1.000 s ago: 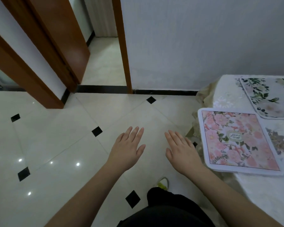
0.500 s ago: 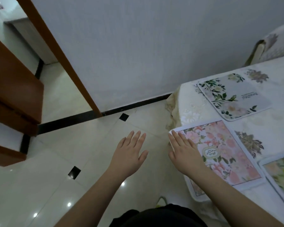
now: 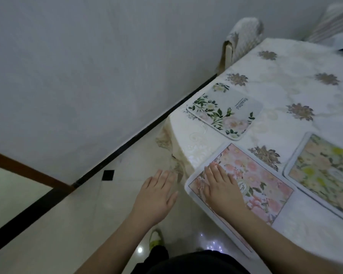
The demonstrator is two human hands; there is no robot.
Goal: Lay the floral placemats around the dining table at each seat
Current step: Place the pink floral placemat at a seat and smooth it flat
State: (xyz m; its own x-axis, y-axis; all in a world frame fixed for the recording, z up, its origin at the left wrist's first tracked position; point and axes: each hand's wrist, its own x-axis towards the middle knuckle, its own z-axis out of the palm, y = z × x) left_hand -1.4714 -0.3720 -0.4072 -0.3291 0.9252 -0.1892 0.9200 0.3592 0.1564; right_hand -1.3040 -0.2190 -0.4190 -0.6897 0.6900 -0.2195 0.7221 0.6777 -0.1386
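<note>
Pink placemat (image 3: pixel 265 186): lay at the table (image 3: pixel 285 91) corner, near edge overhanging. My right hand (image 3: pixel 222 190) had come from over the floor onto it, fingers flat, nearly together. Left hand (image 3: pixel 156 196): empty, fingers loosely spread, off the table. Green placemat (image 3: pixel 226 111) and yellow placemat (image 3: pixel 325 173): already laid. Judgement: straightening remained.

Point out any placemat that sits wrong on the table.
The pink floral placemat overhangs the near edge of the table, its corner jutting out past the tablecloth over the floor. The right hand lies flat on it. The green-leaf placemat and the yellow floral placemat lie on the tabletop.
</note>
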